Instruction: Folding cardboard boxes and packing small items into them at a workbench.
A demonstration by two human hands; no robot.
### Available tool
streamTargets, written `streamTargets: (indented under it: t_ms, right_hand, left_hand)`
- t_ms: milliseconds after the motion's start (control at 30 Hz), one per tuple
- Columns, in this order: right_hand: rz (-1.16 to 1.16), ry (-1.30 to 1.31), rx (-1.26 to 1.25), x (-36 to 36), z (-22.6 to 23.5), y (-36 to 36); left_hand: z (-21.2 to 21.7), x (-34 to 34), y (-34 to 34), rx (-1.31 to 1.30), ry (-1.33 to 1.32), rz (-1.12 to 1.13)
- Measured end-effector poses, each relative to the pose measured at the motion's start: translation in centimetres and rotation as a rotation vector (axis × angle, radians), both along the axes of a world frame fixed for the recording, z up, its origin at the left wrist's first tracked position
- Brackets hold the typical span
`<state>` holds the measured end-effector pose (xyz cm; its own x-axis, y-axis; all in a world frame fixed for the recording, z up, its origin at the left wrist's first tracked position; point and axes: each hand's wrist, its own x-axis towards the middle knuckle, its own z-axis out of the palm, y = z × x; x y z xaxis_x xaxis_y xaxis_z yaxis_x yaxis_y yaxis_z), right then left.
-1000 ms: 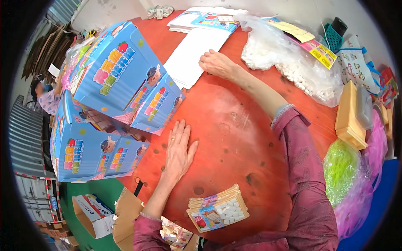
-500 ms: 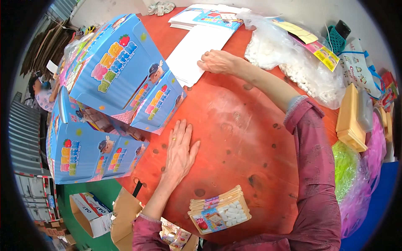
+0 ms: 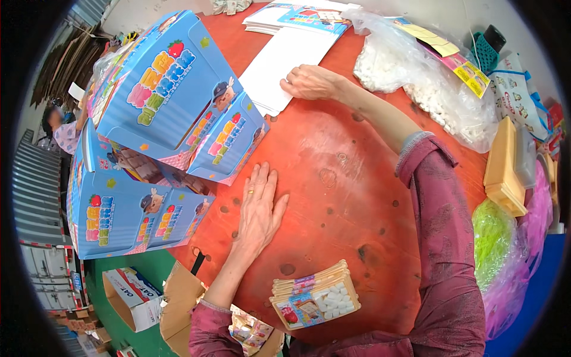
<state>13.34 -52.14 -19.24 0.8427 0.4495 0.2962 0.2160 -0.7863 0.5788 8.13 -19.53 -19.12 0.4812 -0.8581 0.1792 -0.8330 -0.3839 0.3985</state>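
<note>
My left hand (image 3: pixel 259 205) lies flat on the red table (image 3: pixel 339 196), fingers stretched out, holding nothing. It rests just right of the stacked blue printed display boxes (image 3: pixel 156 89). Farther away, my right hand (image 3: pixel 310 82) is curled closed with its fingertips at the right edge of white cardboard sheets (image 3: pixel 270 71); the pinch itself is partly hidden. Those sheets lie flat, overlapping a stack of blue-printed cardboard (image 3: pixel 312 16) behind them. Close to my body sits a pile of small trays (image 3: pixel 318 296) with white marshmallow-like pieces and colourful printed labels, apart from both hands.
Clear plastic bags of white pieces (image 3: pixel 425 89) lie at the far right. Yellowish plastic trays (image 3: pixel 504 169) and a bag of green material (image 3: pixel 493 244) line the right edge. An open carton (image 3: pixel 181 309) stands below left. Another person (image 3: pixel 64 132) is at the far left.
The view has shifted slightly. Both hands keep nearly the same pose and place, the left flat on the table and the right at the sheets' edge.
</note>
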Motion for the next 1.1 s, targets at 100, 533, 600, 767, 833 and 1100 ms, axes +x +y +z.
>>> streamTargets:
  t_ms: [100, 533, 600, 767, 833, 1100]
  right_hand:
    - [0.030, 0.004, 0.308, 0.3, 0.2, 1.3]
    - [-0.252, -0.066, 0.417, -0.3, 0.2, 7.6]
    - [-0.257, -0.102, 0.307, -0.6, -0.3, 7.9]
    - [-0.221, -0.083, 0.165, -1.0, -0.3, 6.8]
    - [-0.224, -0.047, 0.280, -0.8, 0.1, 7.3]
    - [-0.143, 0.083, 0.455, -0.1, 1.2, 5.8]
  left_hand:
    - [0.0, 0.2, 0.2, -0.001, -0.004, -0.002]
    - [-0.1, 0.1, 0.4, -0.018, -0.012, 0.001]
    - [-0.1, 0.0, 0.3, -0.019, -0.004, 0.004]
    - [-0.1, 0.1, -0.2, -0.036, 0.001, -0.012]
    - [-0.1, 0.2, 0.2, -0.031, 0.001, -0.004]
    - [-0.2, 0.3, 0.1, -0.050, 0.003, -0.008]
